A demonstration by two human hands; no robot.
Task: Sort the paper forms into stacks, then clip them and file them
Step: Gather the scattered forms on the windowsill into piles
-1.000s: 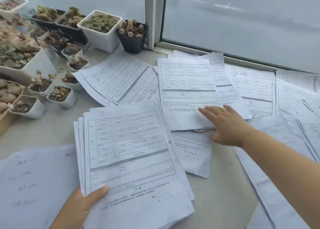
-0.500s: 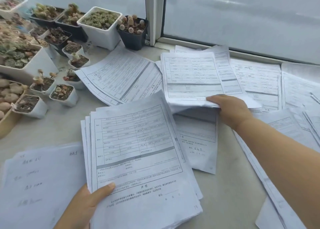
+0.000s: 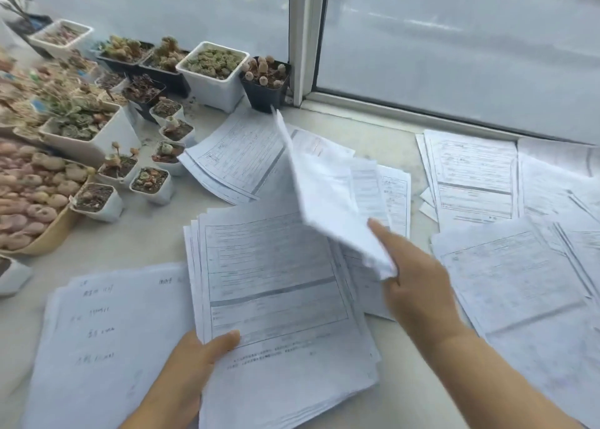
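My left hand (image 3: 191, 360) grips the near left corner of a thick stack of printed forms (image 3: 282, 298), thumb on top. My right hand (image 3: 412, 276) pinches the near edge of a small bundle of forms (image 3: 328, 198) and holds it lifted and tilted over the stack, blank side facing me. More printed forms lie spread on the sill: one pile (image 3: 233, 156) toward the pots, one (image 3: 474, 175) at the right by the window, others (image 3: 513, 272) near my right arm. Sheets with handwriting (image 3: 107, 341) lie at the near left.
Many small pots of succulents crowd the left side, among them a white square pot (image 3: 212, 78) and a black pot (image 3: 266, 84) by the window frame post (image 3: 305, 39). A tan tray of pinkish plants (image 3: 32, 208) sits at the far left. Glass bounds the far edge.
My right hand has lifted the bundle of forms off the sill and swung it up and toward the stack held by my left hand. The view has pulled back and shifted.
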